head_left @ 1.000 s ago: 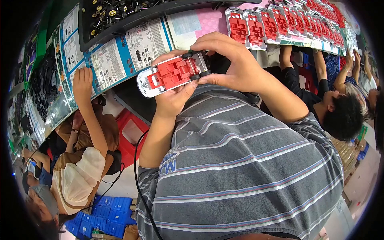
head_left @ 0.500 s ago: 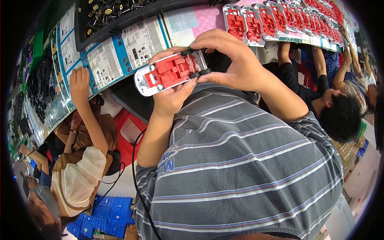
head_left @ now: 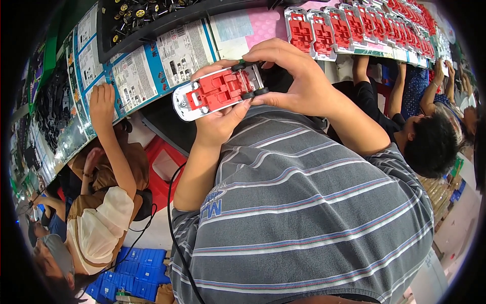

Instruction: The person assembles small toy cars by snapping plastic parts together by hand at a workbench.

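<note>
Upside down above the table's near edge is a toy car (head_left: pixel 215 92), with a white shell and a red interior facing up. Black wheels (head_left: pixel 247 95) on an axle sit at its right end; no wheels show at the left end. Beneath its near side, my left hand (head_left: pixel 218 124) grips the car, thumb on the near edge and fingers behind the far edge. My right hand (head_left: pixel 298 78) curls around the right end, its thumb by the near wheels and its forefinger by the far wheel. Its other fingers are partly hidden.
A black tray (head_left: pixel 167 31) of small wheels on axles stands beyond my hands. Rows of similar red and white car bodies (head_left: pixel 324 35) line the table at the far right. Black parts (head_left: pixel 55 111) lie at the left. Co-workers sit on both sides, one hand (head_left: pixel 103 104) resting on the table edge.
My hands and the toy car stay almost in place, shifted very slightly in view. Co-workers' hands at the far left and far right have moved a little.
</note>
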A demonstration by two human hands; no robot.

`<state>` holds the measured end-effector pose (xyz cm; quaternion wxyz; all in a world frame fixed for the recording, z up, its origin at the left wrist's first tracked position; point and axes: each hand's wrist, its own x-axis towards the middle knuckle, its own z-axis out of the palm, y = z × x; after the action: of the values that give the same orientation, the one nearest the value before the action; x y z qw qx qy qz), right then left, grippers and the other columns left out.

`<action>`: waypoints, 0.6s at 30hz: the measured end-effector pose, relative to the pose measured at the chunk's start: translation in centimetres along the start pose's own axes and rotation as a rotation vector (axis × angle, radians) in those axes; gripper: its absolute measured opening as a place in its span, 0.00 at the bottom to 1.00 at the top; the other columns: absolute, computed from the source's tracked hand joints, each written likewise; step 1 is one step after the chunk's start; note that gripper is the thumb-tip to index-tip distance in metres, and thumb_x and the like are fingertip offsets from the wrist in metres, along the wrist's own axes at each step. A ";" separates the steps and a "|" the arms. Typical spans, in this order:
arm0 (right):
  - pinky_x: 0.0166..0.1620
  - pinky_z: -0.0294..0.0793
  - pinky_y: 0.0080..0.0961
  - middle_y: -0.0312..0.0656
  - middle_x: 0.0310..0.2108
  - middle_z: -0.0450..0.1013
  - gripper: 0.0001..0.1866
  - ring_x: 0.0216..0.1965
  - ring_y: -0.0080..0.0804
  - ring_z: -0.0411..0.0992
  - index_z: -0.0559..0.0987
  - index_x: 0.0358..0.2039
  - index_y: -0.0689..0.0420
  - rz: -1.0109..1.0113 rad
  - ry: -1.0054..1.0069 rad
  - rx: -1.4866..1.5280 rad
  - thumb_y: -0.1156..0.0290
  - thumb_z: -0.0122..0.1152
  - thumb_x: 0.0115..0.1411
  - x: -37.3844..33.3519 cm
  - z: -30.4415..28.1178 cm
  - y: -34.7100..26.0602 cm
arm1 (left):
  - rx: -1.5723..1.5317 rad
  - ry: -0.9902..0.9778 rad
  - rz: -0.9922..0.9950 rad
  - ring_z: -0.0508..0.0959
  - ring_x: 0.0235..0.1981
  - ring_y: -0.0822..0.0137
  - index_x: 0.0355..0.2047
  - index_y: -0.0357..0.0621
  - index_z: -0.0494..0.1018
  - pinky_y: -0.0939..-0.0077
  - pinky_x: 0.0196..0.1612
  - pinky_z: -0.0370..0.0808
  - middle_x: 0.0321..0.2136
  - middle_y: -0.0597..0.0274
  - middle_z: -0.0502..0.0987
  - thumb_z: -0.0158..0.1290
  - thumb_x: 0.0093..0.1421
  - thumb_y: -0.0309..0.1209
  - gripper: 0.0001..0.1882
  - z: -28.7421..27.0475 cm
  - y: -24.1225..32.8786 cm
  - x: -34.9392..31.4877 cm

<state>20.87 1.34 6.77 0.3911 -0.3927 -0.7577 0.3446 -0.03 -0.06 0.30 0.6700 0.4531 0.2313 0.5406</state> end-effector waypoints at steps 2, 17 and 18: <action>0.56 0.75 0.39 0.48 0.50 0.75 0.37 0.54 0.49 0.74 0.77 0.54 0.59 0.000 -0.004 -0.005 0.70 0.81 0.41 0.0 0.0 0.1 | 0.000 0.002 0.007 0.71 0.60 0.58 0.60 0.40 0.56 0.62 0.62 0.75 0.60 0.44 0.63 0.61 0.53 0.14 0.37 -0.1 -0.1 0.0; 0.50 0.76 0.32 0.46 0.53 0.74 0.36 0.53 0.39 0.73 0.76 0.56 0.60 0.033 -0.050 -0.047 0.68 0.81 0.46 0.1 -0.1 0.8 | -0.011 0.001 -0.022 0.73 0.58 0.58 0.59 0.39 0.57 0.63 0.60 0.76 0.58 0.45 0.65 0.62 0.53 0.15 0.36 -0.8 -0.7 0.6; 0.50 0.76 0.32 0.46 0.53 0.74 0.36 0.53 0.39 0.73 0.76 0.56 0.60 0.035 -0.056 -0.045 0.68 0.81 0.46 0.0 -0.1 0.7 | -0.009 -0.010 -0.023 0.73 0.57 0.58 0.59 0.39 0.57 0.62 0.61 0.75 0.58 0.45 0.65 0.62 0.52 0.15 0.36 -0.8 -0.6 0.6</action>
<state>21.17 1.74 6.22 0.3545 -0.4049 -0.7690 0.3450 -0.14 0.80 -0.50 0.6793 0.4501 0.2309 0.5317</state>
